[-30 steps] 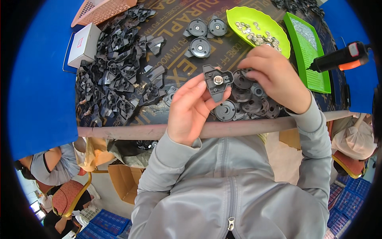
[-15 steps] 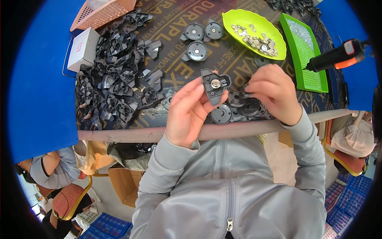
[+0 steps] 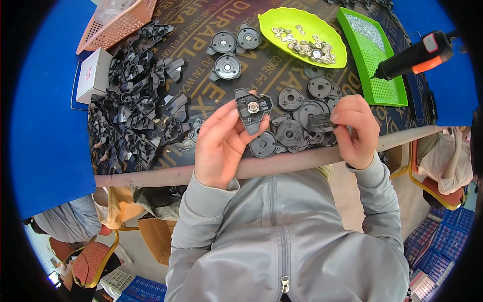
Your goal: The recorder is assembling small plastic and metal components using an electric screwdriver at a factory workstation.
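Observation:
My left hand [image 3: 220, 143] grips a dark grey angular plastic housing [image 3: 246, 120] by its edges, the hollow side facing up. A round silvery metal piece [image 3: 253, 107] sits in the middle of that housing. Between the thumb and fingers of my right hand [image 3: 358, 130] is a dark grey round plastic cover [image 3: 320, 122], tilted steeply. It hangs over a spread of similar round covers [image 3: 290, 132] near the table's front edge. Farther back, several assembled round units [image 3: 227, 66] lie together.
Many angular housings [image 3: 133, 100] are heaped at left, beside a white box [image 3: 94, 75] and a pink basket [image 3: 116, 24]. A lime-green dish [image 3: 271, 24] holds small metal pieces. At right, a black-and-orange electric screwdriver [image 3: 417, 55] hangs over a green tray [image 3: 375, 75] of screws.
The whole view has shifted a little. My right hand has drawn slightly away from the pile, and the cover in its fingers now shows more clearly. My left hand still holds the housing.

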The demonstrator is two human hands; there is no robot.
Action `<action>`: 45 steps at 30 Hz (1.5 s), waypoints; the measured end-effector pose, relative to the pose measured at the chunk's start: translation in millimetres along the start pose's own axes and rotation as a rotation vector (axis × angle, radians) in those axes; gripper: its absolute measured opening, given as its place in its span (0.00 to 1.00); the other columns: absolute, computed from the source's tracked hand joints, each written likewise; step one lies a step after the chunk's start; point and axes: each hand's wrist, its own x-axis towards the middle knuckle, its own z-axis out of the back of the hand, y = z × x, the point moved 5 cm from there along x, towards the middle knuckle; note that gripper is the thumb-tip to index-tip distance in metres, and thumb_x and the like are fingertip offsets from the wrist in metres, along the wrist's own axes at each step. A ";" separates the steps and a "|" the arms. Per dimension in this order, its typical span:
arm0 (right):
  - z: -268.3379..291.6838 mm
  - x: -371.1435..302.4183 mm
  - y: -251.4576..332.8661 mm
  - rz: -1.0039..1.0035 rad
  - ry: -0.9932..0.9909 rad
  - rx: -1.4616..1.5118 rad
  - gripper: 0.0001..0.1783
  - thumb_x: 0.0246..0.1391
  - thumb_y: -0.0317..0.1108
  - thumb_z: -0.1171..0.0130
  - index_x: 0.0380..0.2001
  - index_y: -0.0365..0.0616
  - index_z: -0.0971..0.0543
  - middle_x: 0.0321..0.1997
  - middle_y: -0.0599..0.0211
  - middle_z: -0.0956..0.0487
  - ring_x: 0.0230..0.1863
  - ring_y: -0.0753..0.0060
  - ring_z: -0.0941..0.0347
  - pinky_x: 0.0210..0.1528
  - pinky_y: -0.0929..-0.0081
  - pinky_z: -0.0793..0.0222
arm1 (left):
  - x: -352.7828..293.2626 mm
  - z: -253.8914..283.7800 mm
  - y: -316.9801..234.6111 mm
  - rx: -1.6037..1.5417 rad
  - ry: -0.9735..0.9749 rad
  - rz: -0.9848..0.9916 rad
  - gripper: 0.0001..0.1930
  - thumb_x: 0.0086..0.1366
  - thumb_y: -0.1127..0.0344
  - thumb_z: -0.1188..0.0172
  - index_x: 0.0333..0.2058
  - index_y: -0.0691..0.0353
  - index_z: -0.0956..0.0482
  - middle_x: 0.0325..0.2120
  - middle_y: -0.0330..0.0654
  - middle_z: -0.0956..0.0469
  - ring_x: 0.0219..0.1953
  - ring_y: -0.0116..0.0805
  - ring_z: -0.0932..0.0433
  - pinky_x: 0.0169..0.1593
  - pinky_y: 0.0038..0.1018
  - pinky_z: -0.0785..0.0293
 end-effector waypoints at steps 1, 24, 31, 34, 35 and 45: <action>1.4 0.5 0.9 0.001 0.001 0.002 0.18 0.27 0.16 0.46 0.30 0.40 0.25 0.26 0.65 0.30 0.27 0.64 0.34 0.29 0.73 0.38 | -0.4 0.0 0.0 0.000 -0.002 -0.001 0.18 0.64 0.70 0.59 0.50 0.74 0.38 0.42 0.50 0.28 0.43 0.40 0.27 0.50 0.34 0.30; -55.6 53.5 -10.2 -0.598 0.205 0.488 0.03 0.44 0.24 0.43 0.25 0.37 0.25 0.24 0.74 0.27 0.25 0.89 0.33 0.25 0.89 0.36 | -1.3 0.2 4.8 0.061 0.033 -0.022 0.16 0.64 0.71 0.57 0.49 0.72 0.37 0.45 0.46 0.30 0.46 0.34 0.29 0.49 0.35 0.29; -66.1 60.5 -8.1 -0.705 0.274 0.424 0.03 0.42 0.24 0.41 0.24 0.37 0.24 0.20 0.76 0.27 0.23 0.89 0.34 0.27 0.89 0.38 | -1.5 5.9 7.9 0.068 0.000 -0.008 0.17 0.63 0.71 0.55 0.50 0.71 0.37 0.45 0.45 0.30 0.45 0.32 0.28 0.47 0.31 0.28; -67.3 62.7 -7.6 -0.663 0.383 0.292 0.03 0.41 0.21 0.42 0.24 0.36 0.25 0.25 0.74 0.27 0.24 0.87 0.35 0.26 0.89 0.40 | -1.7 6.5 8.1 0.096 -0.018 -0.005 0.18 0.64 0.71 0.55 0.51 0.70 0.39 0.45 0.44 0.30 0.44 0.31 0.28 0.46 0.28 0.28; -67.1 64.6 -7.0 -0.591 0.366 0.251 0.04 0.40 0.21 0.41 0.24 0.36 0.25 0.24 0.74 0.28 0.23 0.87 0.36 0.25 0.88 0.41 | -1.9 6.0 8.5 0.097 -0.018 -0.005 0.18 0.64 0.71 0.55 0.51 0.70 0.39 0.45 0.44 0.30 0.44 0.31 0.28 0.46 0.28 0.28; -68.9 63.9 -2.9 -0.530 0.324 0.144 0.06 0.37 0.22 0.38 0.22 0.37 0.25 0.21 0.73 0.28 0.22 0.86 0.37 0.24 0.87 0.41 | -2.8 3.3 7.9 0.201 -0.029 -0.047 0.18 0.64 0.71 0.56 0.52 0.70 0.38 0.43 0.43 0.29 0.43 0.28 0.28 0.44 0.25 0.28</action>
